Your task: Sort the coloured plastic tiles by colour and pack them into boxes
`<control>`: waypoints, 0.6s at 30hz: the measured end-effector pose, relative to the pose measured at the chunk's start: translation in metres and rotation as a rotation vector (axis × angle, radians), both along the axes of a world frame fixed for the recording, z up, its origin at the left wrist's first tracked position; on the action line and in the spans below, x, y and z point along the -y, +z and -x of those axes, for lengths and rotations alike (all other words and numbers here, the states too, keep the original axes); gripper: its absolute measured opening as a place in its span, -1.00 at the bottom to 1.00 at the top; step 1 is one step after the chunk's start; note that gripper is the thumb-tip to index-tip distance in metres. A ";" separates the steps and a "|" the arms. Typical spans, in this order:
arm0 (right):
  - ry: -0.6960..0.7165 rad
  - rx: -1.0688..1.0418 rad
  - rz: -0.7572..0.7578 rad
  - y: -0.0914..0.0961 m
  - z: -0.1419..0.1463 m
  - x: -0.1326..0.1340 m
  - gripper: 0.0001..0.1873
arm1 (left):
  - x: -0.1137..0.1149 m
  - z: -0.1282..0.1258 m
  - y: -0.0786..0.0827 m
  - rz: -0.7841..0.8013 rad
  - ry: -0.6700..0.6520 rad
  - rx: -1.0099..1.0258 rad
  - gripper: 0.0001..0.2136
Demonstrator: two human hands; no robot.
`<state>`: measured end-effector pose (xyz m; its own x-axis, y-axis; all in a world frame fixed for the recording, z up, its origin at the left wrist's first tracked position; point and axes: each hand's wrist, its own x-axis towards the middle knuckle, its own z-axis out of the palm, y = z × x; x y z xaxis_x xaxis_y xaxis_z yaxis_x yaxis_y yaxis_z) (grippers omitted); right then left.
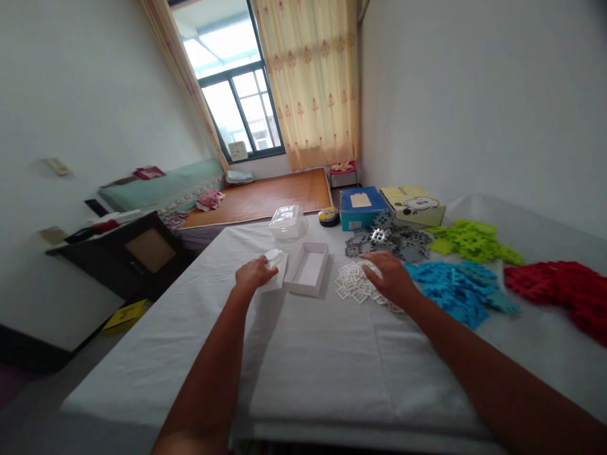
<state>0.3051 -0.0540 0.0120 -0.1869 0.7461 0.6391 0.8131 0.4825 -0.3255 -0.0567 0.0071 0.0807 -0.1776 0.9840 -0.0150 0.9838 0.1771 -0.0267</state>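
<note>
My left hand (256, 273) is closed at the left side of a shallow white box lid (276, 279), its fingers curled over the edge. A round white piece (274, 255) shows just beyond those fingers. To the right stands a white rectangular box (308, 268) with its inside bare. Over a pile of white lattice pieces (353, 282) is my right hand (389, 275), thumb and fingers apart. Whether its fingertips touch a piece cannot be made out.
Piles of grey (408, 243), lime green (474, 240), blue (455, 291) and red pieces (564, 291) lie on the right. Behind are a clear plastic container (286, 222), a black tape roll (329, 217), a blue box (363, 212) and a yellow box (412, 205). White cloth (322, 373) covers the table.
</note>
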 end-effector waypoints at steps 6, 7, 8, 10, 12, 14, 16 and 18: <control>-0.037 0.356 0.277 -0.018 0.014 -0.001 -0.19 | 0.007 -0.034 -0.015 -0.279 -0.250 0.055 -0.59; -0.044 0.378 0.309 -0.020 0.018 -0.001 -0.15 | 0.007 -0.041 -0.017 -0.261 -0.299 0.103 -0.59; -0.050 0.392 0.336 -0.021 0.021 0.000 -0.12 | 0.007 -0.046 -0.020 -0.225 -0.338 0.151 -0.60; -0.064 0.404 0.372 -0.021 0.025 0.001 -0.11 | 0.006 -0.052 -0.029 -0.163 -0.399 0.233 -0.59; -0.074 0.405 0.385 -0.020 0.026 0.001 -0.18 | 0.004 -0.051 -0.040 -0.133 -0.454 0.316 -0.55; -0.077 0.397 0.376 -0.020 0.026 0.002 -0.29 | 0.004 -0.045 -0.052 -0.110 -0.488 0.414 -0.54; -0.076 0.382 0.345 -0.020 0.026 0.003 -0.40 | 0.004 -0.040 -0.060 -0.106 -0.489 0.502 -0.53; -0.079 0.364 0.307 -0.021 0.025 0.002 -0.49 | 0.006 -0.039 -0.064 -0.139 -0.458 0.577 -0.54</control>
